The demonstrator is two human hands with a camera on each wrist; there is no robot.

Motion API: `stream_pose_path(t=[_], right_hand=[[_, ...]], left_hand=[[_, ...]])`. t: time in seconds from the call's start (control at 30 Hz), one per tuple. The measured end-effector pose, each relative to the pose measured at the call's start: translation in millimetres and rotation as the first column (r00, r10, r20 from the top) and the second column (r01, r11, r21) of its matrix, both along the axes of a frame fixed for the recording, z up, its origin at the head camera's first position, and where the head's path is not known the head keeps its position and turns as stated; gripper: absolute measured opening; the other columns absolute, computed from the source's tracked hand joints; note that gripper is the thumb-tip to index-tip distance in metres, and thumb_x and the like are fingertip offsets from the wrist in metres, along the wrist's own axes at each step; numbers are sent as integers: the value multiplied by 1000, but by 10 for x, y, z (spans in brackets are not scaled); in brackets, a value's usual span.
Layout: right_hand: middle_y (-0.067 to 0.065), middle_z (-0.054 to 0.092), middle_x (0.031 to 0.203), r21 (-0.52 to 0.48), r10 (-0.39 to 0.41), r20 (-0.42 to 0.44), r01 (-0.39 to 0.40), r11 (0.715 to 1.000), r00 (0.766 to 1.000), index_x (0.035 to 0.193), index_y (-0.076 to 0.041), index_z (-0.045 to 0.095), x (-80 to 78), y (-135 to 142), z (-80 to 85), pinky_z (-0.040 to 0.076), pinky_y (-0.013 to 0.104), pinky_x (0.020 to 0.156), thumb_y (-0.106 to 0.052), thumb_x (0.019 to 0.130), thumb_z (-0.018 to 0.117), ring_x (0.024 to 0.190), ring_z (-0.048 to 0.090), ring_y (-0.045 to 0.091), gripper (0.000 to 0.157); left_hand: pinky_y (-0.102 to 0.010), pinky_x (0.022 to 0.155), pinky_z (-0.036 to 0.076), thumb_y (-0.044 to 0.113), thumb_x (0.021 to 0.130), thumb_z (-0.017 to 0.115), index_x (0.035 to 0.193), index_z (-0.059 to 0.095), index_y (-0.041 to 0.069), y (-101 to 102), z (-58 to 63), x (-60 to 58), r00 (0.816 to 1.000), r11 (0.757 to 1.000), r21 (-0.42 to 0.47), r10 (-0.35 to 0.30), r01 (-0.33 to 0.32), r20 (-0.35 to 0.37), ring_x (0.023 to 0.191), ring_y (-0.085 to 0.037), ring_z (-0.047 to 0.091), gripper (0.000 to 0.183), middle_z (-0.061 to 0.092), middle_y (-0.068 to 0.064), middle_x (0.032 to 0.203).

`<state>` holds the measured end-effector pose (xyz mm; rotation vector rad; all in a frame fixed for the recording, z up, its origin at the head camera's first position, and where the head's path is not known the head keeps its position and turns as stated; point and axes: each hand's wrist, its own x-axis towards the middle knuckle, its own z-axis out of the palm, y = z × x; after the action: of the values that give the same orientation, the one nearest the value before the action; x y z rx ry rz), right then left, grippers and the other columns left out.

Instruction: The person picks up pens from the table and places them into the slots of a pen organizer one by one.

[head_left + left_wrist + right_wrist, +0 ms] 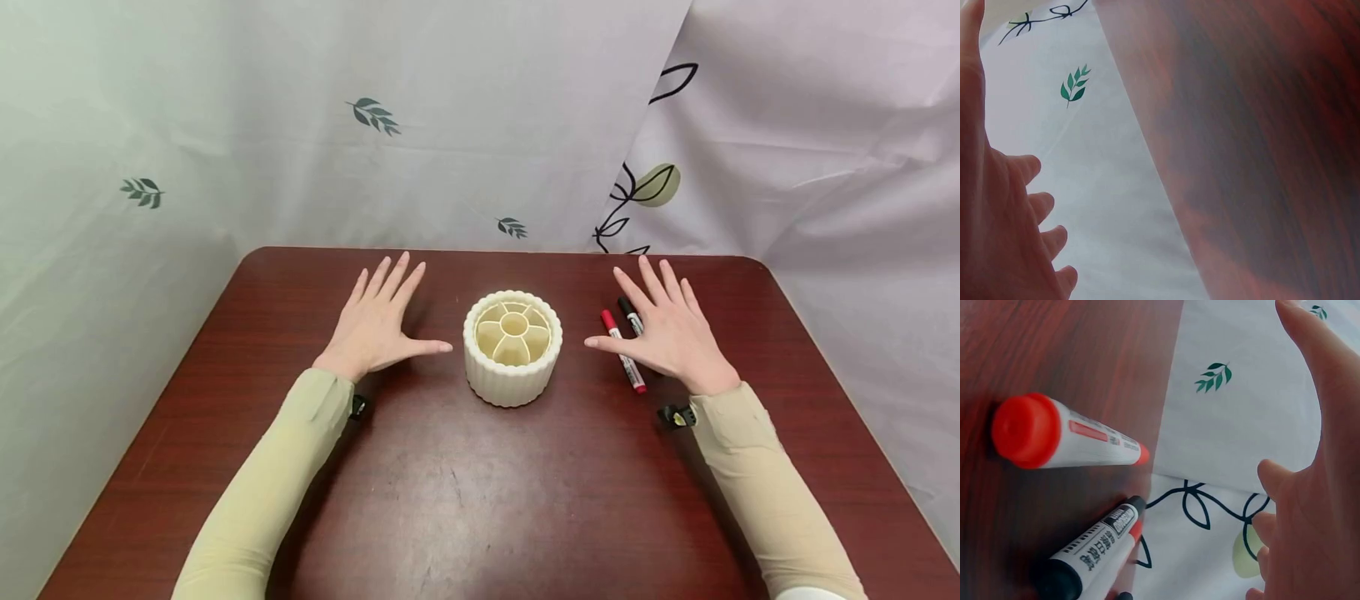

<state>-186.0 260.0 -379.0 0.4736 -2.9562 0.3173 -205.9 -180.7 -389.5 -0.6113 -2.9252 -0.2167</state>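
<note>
A cream, ribbed round organizer (513, 379) with wedge-shaped compartments around a central ring stands on the table between both hands. My left hand (372, 327) is held with fingers spread at its left, thumb pointing toward it, holding nothing. On the other side my right hand (672, 335) is spread too, above the markers, its thumb over the red marker (630, 369). A black marker (630, 315) shows partly from under that hand. In the right wrist view the red marker (1091, 439) and black marker (1094, 550) lie below the palm, with more marker ends beside them.
The dark red wooden table (465, 500) has rounded far corners. White curtains (285, 108) printed with leaves hang behind it and along both sides. Small dark wrist cameras (677, 416) sit under the cuffs.
</note>
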Motion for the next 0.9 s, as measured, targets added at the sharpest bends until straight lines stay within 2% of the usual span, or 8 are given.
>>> stream_pose_path(t=[0.2,0.5,0.73,0.83,0.9], right_hand=[[13,6,169,-8,0,8,0,1000,1000,164,-23,23,9,-13,-6,-3,53,121,-82,79,62,153,-6,34,111],[14,7,169,-42,-8,4,8,999,1000,163,-19,25,34,-14,73,1,55,121,-78,82,63,153,-1,37,108],[25,24,162,-112,10,-74,-19,993,997,156,-3,37,45,-7,129,11,51,121,-58,87,74,151,14,42,95],[25,29,161,-181,-7,-74,-7,983,997,153,0,42,69,-5,152,16,49,121,-54,88,75,150,19,40,91],[23,32,160,-225,-31,-57,18,974,998,152,0,43,95,-2,168,21,52,119,-52,88,76,150,22,38,89]], left_hand=[[-49,122,0,100,68,44,165,10,22,2,2,9,1000,1000,3,2,-2,2,154,-24,-6,130,4,-6,170],[-47,122,-1,99,69,45,165,7,23,-17,18,9,1000,999,28,16,-17,21,154,-23,-5,128,2,-4,170],[-45,122,3,93,77,48,164,16,13,-26,68,-5,999,996,84,16,-20,44,154,-24,4,122,13,-10,169],[-42,122,3,92,77,50,164,20,12,-13,92,3,999,993,119,7,-12,38,154,-24,7,122,17,-11,168],[-40,123,4,90,77,52,163,22,12,-1,106,14,999,987,162,0,-5,33,154,-24,9,121,19,-10,167]])
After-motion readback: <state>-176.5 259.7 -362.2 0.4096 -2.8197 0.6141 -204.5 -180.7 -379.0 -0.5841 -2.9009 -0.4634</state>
